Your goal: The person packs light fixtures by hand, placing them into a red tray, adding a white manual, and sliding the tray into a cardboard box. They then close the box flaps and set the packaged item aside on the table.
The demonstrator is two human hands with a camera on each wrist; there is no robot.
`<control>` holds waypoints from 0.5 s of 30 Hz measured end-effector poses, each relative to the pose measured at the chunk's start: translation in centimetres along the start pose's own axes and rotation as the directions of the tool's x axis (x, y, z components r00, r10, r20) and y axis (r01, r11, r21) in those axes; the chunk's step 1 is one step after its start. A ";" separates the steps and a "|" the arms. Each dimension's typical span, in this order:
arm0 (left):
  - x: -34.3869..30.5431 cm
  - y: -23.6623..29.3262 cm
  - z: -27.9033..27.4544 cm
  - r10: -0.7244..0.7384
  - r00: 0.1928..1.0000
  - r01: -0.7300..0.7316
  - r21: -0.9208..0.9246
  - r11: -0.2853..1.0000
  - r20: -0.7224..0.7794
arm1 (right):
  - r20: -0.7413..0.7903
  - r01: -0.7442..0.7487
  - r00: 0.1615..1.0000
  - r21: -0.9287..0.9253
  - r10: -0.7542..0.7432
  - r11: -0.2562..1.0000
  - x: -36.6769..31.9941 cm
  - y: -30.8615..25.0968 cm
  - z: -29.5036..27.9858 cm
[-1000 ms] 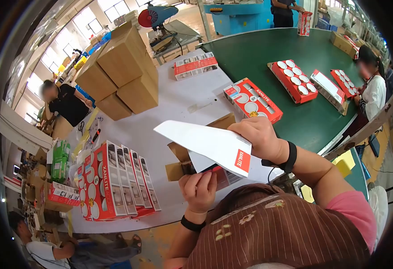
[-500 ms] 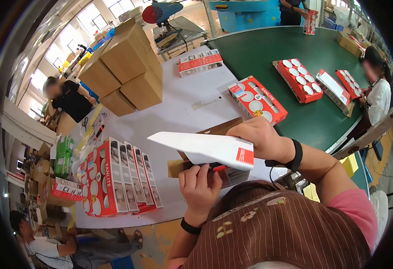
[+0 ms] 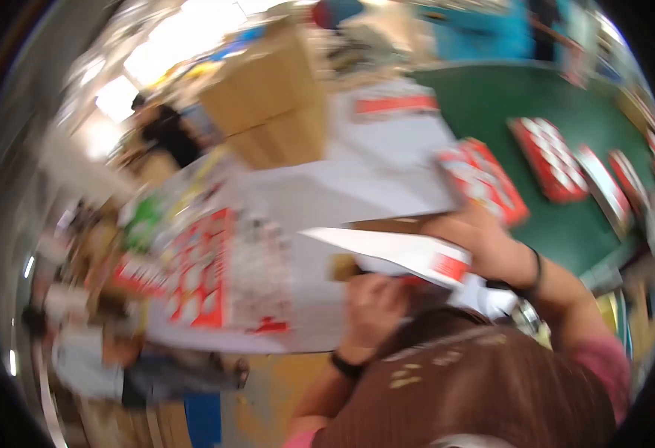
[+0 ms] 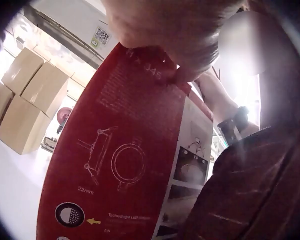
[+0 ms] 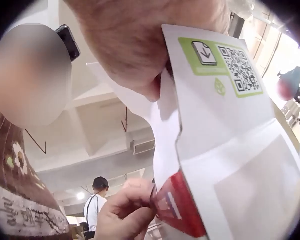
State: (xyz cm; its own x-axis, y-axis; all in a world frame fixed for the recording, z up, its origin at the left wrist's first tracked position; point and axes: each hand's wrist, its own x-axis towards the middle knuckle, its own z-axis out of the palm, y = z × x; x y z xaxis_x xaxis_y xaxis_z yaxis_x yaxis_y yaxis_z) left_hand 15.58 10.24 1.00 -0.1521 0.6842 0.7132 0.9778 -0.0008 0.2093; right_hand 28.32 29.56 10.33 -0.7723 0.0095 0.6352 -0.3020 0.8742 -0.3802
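Note:
Both hands hold a red and white printed carton, whose white flap (image 3: 394, 254) sticks out to the left in the head view. My right hand (image 3: 484, 243) grips this flap at its top edge. In the right wrist view the carton's white panel (image 5: 250, 130) carries a QR code and a green label. My left hand (image 3: 372, 306) pinches a red flap (image 5: 180, 205) at the carton's nearer end. Line drawings cover the red side (image 4: 115, 165) in the left wrist view. Behind the white flap, a brown cardboard flap (image 3: 376, 223) shows; the carton's inside is hidden.
Several printed boxes (image 3: 204, 269) stand in a row at the left. Stacked brown cartons (image 3: 275, 112) stand at the back of the white table (image 3: 305, 198). More red boxes (image 3: 551, 160) lie on the green surface (image 3: 476, 97) at the right. Other people are around.
The head view has turned and blurred, so the scene and both hands sit further right in it. Both hands keep hold of the carton, and its white flap appears more edge-on than a second ago.

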 end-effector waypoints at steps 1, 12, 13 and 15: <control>-0.2 -0.2 0.2 -0.028 0.996 0.038 -0.136 0.990 0.079 | 0.009 0.035 0.999 0.008 -0.035 0.999 0.6 -1.0 -0.1; 0.7 -0.4 1.4 -0.104 0.957 0.052 -0.192 0.980 -0.269 | 0.039 -0.145 0.988 -0.153 0.152 0.978 0.7 1.9 3.4; 0.8 -0.3 1.4 -0.112 0.954 0.062 -0.183 0.981 -0.277 | 0.063 -0.106 0.991 -0.178 0.119 0.978 1.0 1.8 3.5; 0.9 0.0 1.2 -0.131 0.945 0.085 -0.161 0.983 -0.301 | 0.071 -0.106 0.991 -0.144 0.117 0.984 1.1 1.7 3.6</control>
State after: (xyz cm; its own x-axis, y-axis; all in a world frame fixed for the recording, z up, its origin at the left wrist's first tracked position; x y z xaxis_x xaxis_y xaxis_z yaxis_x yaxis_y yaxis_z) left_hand 15.66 11.74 0.81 -0.3148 0.4268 0.8478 0.9255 -0.0603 0.3740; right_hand 24.93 29.29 7.98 -0.8398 0.0772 0.5374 -0.1348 0.9292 -0.3440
